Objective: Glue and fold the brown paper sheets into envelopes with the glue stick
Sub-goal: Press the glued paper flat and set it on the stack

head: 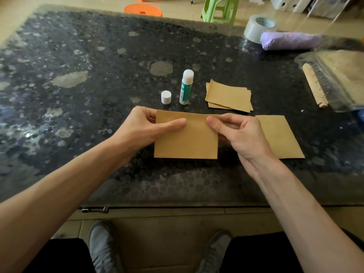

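I have the folded brown sheet (186,137) pinched just above the table (78,95), left hand (145,127) and right hand (238,133) thumbs pressing its top, so I judge I'm creasing; next needs the uncapped glue stick (186,87) behind it.

Dark speckled table (78,115), glue stick (186,87), cap (166,97), paper stack (228,95), tape roll (256,28)

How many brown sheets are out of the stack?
2: a held sheet pinched by the left hand and right hand, and a flat sheet on the table beside it. The stack hides its own count.
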`<move>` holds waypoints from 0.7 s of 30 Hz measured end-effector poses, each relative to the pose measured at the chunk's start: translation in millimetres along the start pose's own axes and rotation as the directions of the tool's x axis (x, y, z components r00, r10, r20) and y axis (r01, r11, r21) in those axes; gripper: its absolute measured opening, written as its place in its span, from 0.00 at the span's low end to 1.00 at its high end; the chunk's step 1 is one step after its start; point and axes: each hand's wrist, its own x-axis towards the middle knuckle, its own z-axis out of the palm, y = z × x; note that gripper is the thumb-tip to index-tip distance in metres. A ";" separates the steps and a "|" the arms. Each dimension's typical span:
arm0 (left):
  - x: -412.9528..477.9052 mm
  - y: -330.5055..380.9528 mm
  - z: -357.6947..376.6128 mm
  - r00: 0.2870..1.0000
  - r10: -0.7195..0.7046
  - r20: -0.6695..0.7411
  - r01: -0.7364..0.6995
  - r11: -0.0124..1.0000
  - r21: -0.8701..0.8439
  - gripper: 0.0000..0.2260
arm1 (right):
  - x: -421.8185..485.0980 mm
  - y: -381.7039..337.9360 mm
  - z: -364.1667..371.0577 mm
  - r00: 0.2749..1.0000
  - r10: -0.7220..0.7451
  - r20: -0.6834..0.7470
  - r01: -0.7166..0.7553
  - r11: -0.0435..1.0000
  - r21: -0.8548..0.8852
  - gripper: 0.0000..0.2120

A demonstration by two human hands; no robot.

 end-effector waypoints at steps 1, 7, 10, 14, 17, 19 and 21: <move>0.1 -1.8 1.2 1.000 -0.012 -0.001 0.012 1.000 -0.003 0.12 | -1.3 0.6 1.2 1.000 -0.001 0.017 0.001 1.000 0.017 0.11; 0.4 -6.0 8.2 1.000 -0.030 0.003 0.030 0.999 -0.009 0.11 | -7.7 2.5 8.4 0.995 0.027 0.095 -0.029 0.999 0.023 0.12; 0.7 -7.1 9.4 0.999 -0.037 0.023 0.038 0.999 -0.031 0.12 | -8.0 1.4 8.3 0.996 -0.008 0.087 0.006 1.000 0.022 0.12; -0.2 -7.4 9.3 1.000 -0.008 0.024 0.009 1.000 -0.014 0.12 | -10.1 4.6 13.2 0.988 0.021 0.152 -0.027 0.999 0.039 0.11; -0.1 -7.5 9.5 0.999 -0.019 0.029 0.020 1.000 -0.014 0.11 | -9.5 5.2 15.6 0.990 0.008 0.138 -0.004 1.000 -0.024 0.10; -0.5 -7.4 8.8 0.999 -0.029 0.044 0.031 0.999 -0.042 0.11 | -8.6 3.9 14.1 0.994 -0.009 0.109 0.011 1.000 -0.020 0.10; 0.6 -7.5 8.2 0.999 -0.001 0.038 0.002 0.999 -0.032 0.11 | -8.0 4.0 11.9 0.996 -0.010 0.085 0.008 1.000 0.019 0.11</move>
